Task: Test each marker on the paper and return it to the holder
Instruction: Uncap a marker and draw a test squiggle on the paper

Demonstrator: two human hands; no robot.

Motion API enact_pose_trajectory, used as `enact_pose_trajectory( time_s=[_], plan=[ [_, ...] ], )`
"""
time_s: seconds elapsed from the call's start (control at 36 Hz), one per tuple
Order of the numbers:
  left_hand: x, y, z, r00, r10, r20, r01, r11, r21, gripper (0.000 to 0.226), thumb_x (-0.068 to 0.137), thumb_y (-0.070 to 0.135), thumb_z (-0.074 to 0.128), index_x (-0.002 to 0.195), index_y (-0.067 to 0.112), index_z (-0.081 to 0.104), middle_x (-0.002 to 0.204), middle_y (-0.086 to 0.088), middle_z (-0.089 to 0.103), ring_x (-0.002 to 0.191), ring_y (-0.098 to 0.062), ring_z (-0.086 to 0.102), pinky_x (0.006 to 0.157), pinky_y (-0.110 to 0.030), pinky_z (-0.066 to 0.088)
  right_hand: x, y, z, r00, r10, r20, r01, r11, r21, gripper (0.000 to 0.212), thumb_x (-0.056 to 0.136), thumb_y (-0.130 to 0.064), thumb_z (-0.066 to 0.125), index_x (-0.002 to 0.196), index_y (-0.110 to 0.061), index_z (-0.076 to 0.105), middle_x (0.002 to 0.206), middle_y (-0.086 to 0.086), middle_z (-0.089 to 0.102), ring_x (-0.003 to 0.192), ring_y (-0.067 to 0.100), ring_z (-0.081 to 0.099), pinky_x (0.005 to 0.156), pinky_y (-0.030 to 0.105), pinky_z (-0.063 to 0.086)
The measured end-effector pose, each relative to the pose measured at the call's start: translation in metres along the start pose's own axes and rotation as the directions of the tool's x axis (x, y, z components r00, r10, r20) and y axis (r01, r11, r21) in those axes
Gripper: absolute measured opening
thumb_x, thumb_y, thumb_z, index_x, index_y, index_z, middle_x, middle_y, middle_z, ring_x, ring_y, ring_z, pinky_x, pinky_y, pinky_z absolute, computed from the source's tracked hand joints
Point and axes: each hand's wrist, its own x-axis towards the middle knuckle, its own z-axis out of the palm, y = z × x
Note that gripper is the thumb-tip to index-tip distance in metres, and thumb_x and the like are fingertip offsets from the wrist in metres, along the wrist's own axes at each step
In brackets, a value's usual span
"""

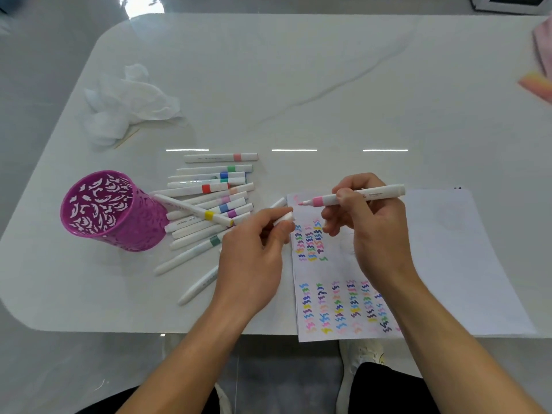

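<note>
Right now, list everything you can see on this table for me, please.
holder: one, purple cut-out, upright, left
loose markers: over a dozen, white with coloured bands, piled beside the holder
pink marker: one, uncapped, tip over the paper's top edge
cap: one, white, in the left hand
paper: one, white with coloured squiggles, front right
blank sheet: one, white, right of paper
tissue: crumpled clump, white, far left
table: one, white marbled
left hand: grip on cap
right hand: grip on pink marker
</note>
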Motion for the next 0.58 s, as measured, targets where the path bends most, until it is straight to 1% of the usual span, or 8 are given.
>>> enact_pose_trajectory(
  time_s=[0.11,0.19,0.25,0.31,0.39,0.47,0.5,0.58],
  plan=[
    [-0.0017,0.0019,0.0009,1.0,-0.017,0.026,0.018,0.999,-0.049,0.021,0.1,0.03,0.056,0.118,0.03,0.067,0.094,0.019,0.072,0.088,0.005,0.066,0.077,-0.012,0.054,-0.0005,0.0004,0.0014,0.999,0.026,0.018,-0.026,1.0,0.009,0.016,0.102,-0.006,0.057,0.088,-0.011,0.063,0.069,0.006,0.072,0.059,0.018,0.065,0.056,0.025,0.053],
    [-0.0031,0.0032,0.0029,0.999,-0.02,0.046,0.024,0.997,-0.079,0.018,0.1,0.029,0.058,0.113,0.031,0.069,0.093,0.019,0.072,0.088,0.003,0.067,0.077,-0.014,0.054,-0.0006,0.0017,0.0023,0.998,0.049,0.033,-0.05,0.999,0.004,0.009,0.094,-0.016,0.061,0.086,-0.012,0.063,0.069,0.01,0.072,0.058,0.019,0.065,0.055,0.027,0.052],
    [-0.0044,0.0036,0.0043,0.998,-0.018,0.052,0.023,0.996,-0.091,0.016,0.099,0.027,0.058,0.109,0.033,0.069,0.09,0.018,0.072,0.087,0.002,0.067,0.077,-0.014,0.054,-0.0009,0.0035,0.0028,0.998,0.061,0.034,-0.061,0.998,-0.007,0.01,0.087,-0.021,0.06,0.084,-0.012,0.063,0.066,0.007,0.071,0.056,0.017,0.064,0.053,0.027,0.051],
    [-0.0052,0.0036,0.0055,0.998,-0.021,0.064,0.027,0.995,-0.099,0.016,0.1,0.026,0.057,0.107,0.033,0.069,0.089,0.017,0.072,0.087,0.001,0.067,0.077,-0.014,0.053,-0.0014,0.0044,0.0032,0.998,0.058,0.025,-0.058,0.998,-0.025,0.011,0.085,-0.022,0.059,0.084,-0.011,0.063,0.063,0.004,0.069,0.055,0.015,0.063,0.052,0.025,0.05],
    [-0.0044,0.0026,0.006,0.997,-0.035,0.075,0.041,0.996,-0.079,0.017,0.101,0.028,0.054,0.107,0.034,0.068,0.092,0.018,0.072,0.087,0.001,0.067,0.077,-0.016,0.054,-0.0011,0.0023,0.0003,1.0,0.028,-0.006,-0.028,0.999,-0.023,0.01,0.087,-0.018,0.06,0.083,-0.009,0.063,0.063,0.003,0.069,0.055,0.014,0.062,0.051,0.024,0.051],
    [-0.002,0.0015,0.0041,0.996,-0.043,0.08,0.047,0.998,-0.049,0.016,0.101,0.032,0.053,0.108,0.035,0.067,0.092,0.02,0.072,0.088,0.003,0.066,0.078,-0.017,0.054,0.0011,-0.0004,-0.0039,0.999,0.042,-0.008,-0.042,0.999,-0.02,0.012,0.096,-0.004,0.059,0.084,-0.005,0.062,0.06,0.0,0.069,0.054,0.014,0.06,0.049,0.025,0.05],
    [-0.0016,0.0018,0.0033,0.996,-0.036,0.086,0.041,0.998,-0.05,0.016,0.101,0.033,0.054,0.108,0.036,0.068,0.092,0.019,0.072,0.089,0.002,0.066,0.079,-0.018,0.055,0.0014,-0.0006,-0.0041,0.999,0.05,0.002,-0.05,0.998,-0.024,0.012,0.095,-0.003,0.059,0.083,-0.004,0.061,0.059,0.0,0.069,0.053,0.014,0.059,0.049,0.025,0.05],
    [-0.0027,0.0043,0.0022,0.995,-0.003,0.104,0.01,0.997,-0.071,0.017,0.1,0.032,0.055,0.109,0.034,0.069,0.093,0.017,0.072,0.089,-0.001,0.067,0.079,-0.021,0.055,0.0001,0.0016,-0.0003,0.996,0.076,0.036,-0.074,0.996,-0.05,0.01,0.084,-0.015,0.06,0.079,-0.007,0.062,0.057,0.005,0.066,0.051,0.018,0.058,0.049,0.027,0.048]
  ],
)
